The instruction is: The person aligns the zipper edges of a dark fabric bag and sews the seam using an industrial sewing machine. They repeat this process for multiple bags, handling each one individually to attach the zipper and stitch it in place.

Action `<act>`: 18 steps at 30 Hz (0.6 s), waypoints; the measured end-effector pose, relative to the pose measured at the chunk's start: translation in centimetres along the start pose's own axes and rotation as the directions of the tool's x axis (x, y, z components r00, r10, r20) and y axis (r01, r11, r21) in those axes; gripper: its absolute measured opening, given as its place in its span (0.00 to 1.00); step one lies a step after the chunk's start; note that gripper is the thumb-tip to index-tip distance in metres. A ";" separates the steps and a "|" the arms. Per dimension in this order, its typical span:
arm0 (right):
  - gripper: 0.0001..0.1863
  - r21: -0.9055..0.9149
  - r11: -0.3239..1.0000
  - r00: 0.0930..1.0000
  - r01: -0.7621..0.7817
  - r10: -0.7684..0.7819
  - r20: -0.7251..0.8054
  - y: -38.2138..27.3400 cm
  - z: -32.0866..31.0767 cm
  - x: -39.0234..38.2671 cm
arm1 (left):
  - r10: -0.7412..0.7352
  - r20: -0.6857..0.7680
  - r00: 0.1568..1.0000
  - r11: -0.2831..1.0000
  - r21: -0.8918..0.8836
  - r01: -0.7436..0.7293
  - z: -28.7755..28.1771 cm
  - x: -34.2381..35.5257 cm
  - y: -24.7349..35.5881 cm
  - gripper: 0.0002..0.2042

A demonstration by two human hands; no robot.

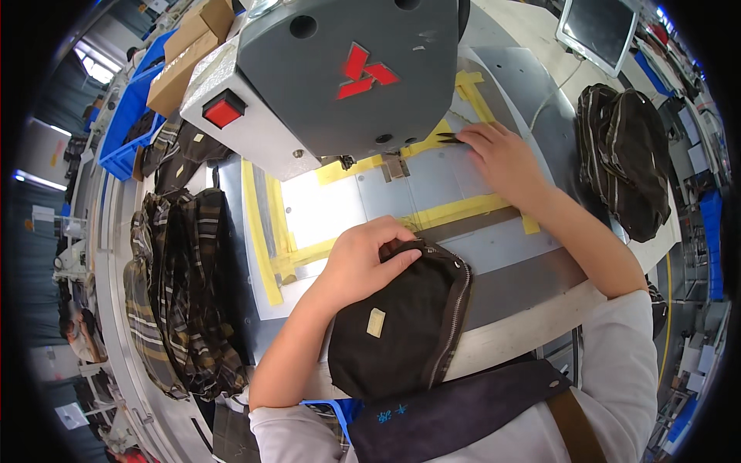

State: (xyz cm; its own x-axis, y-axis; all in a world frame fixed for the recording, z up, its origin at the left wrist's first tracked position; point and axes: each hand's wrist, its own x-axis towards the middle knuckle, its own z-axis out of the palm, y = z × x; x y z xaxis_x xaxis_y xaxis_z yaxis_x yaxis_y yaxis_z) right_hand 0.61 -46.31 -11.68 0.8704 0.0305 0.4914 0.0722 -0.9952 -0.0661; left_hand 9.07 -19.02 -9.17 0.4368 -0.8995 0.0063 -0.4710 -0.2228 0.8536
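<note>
From my end, I have the left hand (361, 260) curled, thumb pressed against bent fingers, pinching the upper edge of a dark pouch (397, 320). The grip sits at the pouch's top left corner, near the zipper (458, 301), which bends down along the right side. A small pale label (376, 322) shows on the front. The pouch lies over the near edge of the table (532, 315), its top reaching toward the machine's plate and its bottom just by the apron (455, 413).

My right hand (505, 166) is further forward and to the right, palm down. Its fingers are bunched together around small black snips (450, 139), whose tips point left; I can't make out the thumb's exact place on them. The snips hover over or rest on the yellow tape (332, 249) framing the plate; I cannot tell which.

Between the hands and just beyond them is a small metal clamp (396, 167), under the grey machine head (347, 85). A red button (224, 109) sits on its left side.

Further out, plaid bags (185, 301) are heaped at left and dark bags (625, 158) at right. Behind are a blue bin (116, 160), a carton (185, 65) and a screen (598, 31).
</note>
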 end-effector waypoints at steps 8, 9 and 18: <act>0.13 0.039 0.985 0.974 0.167 -0.171 0.150 -4.2 -2.8 0.4 | -0.034 0.020 0.999 0.999 -0.012 0.034 -0.3 0.0 -0.5 0.06; 0.14 0.041 0.972 0.961 0.233 -0.236 0.146 -4.9 -3.1 0.6 | -0.040 0.030 0.999 0.998 -0.039 0.042 -0.4 0.0 -0.6 0.06; 0.13 -0.002 0.837 0.821 0.548 -0.537 0.193 -4.8 -0.9 3.1 | -0.089 0.072 0.993 0.992 -0.082 0.095 -0.9 0.1 -0.7 0.07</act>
State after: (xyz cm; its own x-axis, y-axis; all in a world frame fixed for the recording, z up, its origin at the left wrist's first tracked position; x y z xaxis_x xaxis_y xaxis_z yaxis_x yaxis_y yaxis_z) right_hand 2.49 -41.51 -9.10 0.7699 0.5776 0.2715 0.5363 -0.8161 0.2153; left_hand 10.13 -18.59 -9.27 0.4206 -0.9008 -0.1077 -0.3629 -0.2759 0.8901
